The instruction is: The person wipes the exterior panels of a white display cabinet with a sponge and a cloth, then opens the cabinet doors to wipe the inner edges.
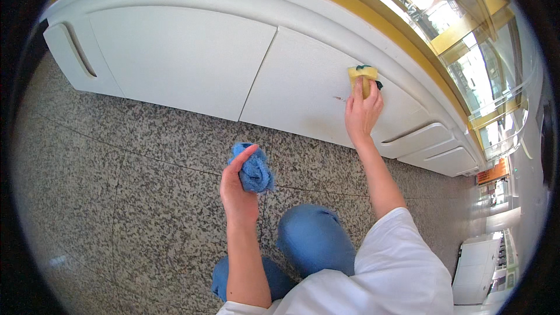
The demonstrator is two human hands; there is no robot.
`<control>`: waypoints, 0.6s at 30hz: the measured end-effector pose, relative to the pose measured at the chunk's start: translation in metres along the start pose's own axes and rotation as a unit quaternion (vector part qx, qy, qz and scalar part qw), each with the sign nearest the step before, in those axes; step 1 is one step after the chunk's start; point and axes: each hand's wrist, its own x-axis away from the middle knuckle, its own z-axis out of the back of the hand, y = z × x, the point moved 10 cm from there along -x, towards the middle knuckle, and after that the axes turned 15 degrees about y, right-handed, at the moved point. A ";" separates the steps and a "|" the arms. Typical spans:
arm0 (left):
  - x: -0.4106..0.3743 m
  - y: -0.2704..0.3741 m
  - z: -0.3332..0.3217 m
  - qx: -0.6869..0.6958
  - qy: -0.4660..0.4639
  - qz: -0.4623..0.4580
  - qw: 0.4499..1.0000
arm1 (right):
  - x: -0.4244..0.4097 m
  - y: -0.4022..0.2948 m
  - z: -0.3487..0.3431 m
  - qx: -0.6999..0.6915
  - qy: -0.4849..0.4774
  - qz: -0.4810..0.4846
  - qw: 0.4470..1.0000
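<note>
My right hand (pixel 364 111) grips a yellow sponge (pixel 362 75) with a dark green scouring side and presses it to a white cabinet front panel (pixel 306 83). Just left of my fingers, a small reddish-brown mark (pixel 339 98) shows on the panel. Lower on the same panel is a faint yellowish smudge (pixel 321 123). My left hand (pixel 238 188) holds a bunched blue terry cloth (pixel 256 173) above the floor, apart from the cabinet, with the thumb lying along the cloth.
A speckled stone-tile floor (pixel 78 175) runs beneath the cabinet. Recessed handles, one a slot (pixel 81 50) at the left, mark the panels. Above runs a gold-coloured edge (pixel 385 13) below a glass display case (pixel 477 57). My bent knees (pixel 315 236) are close below. Another white cabinet (pixel 474 267) stands at right.
</note>
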 end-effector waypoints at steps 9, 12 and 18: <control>-0.008 -0.007 0.003 -0.013 0.018 0.008 1.000 | -0.039 -0.079 -0.015 -0.084 0.039 0.060 0.994; -0.016 0.018 0.026 0.037 0.022 -0.016 0.999 | -0.003 -0.005 0.001 -0.003 0.045 -0.032 0.998; -0.019 -0.001 0.019 0.024 0.029 -0.003 0.999 | -0.020 -0.027 -0.011 -0.048 0.072 -0.092 0.992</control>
